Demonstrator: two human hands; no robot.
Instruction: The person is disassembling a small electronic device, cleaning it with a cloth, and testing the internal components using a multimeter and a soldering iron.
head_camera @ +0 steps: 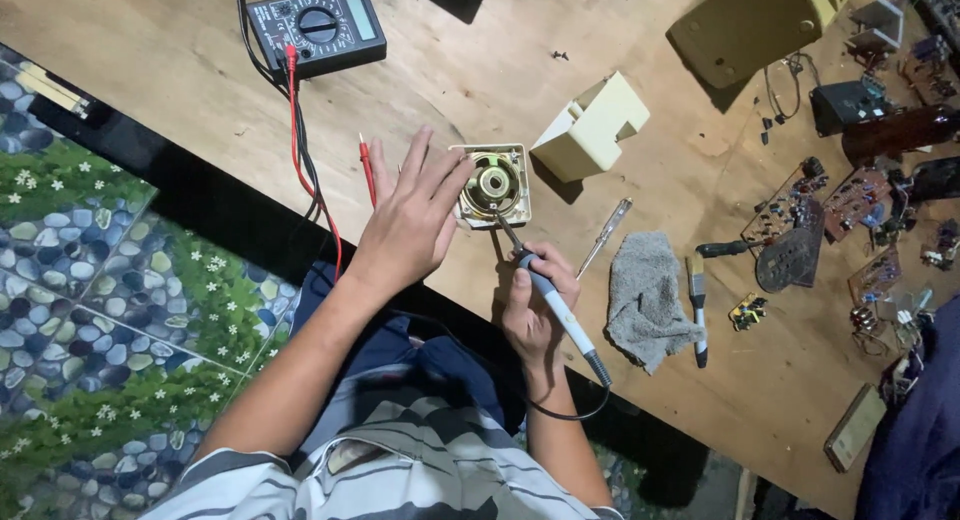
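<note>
Our right hand (pixel 537 305) grips a soldering iron (pixel 556 305) like a pen, its tip set against the lower edge of a small square speaker (pixel 493 185) lying face down on the wooden table (pixel 180 50). Our left hand (pixel 412 215) lies open and flat, fingertips touching the speaker's left side and holding nothing.

We judge 2 risks: the hot tip sits close to those fingertips, so a slip of the speaker could burn them; and the iron's cord trails off the table edge across our lap, where a snag could jerk the tip away.

Just beyond stands a cream plastic housing (pixel 590 128). To the right lie a screwdriver (pixel 604 236), a grey rag (pixel 648 298) and a brush (pixel 697 305). A black multimeter (pixel 317 25) sits at the far left, its red probe (pixel 367 170) beside our left hand. No packages or signs show.
</note>
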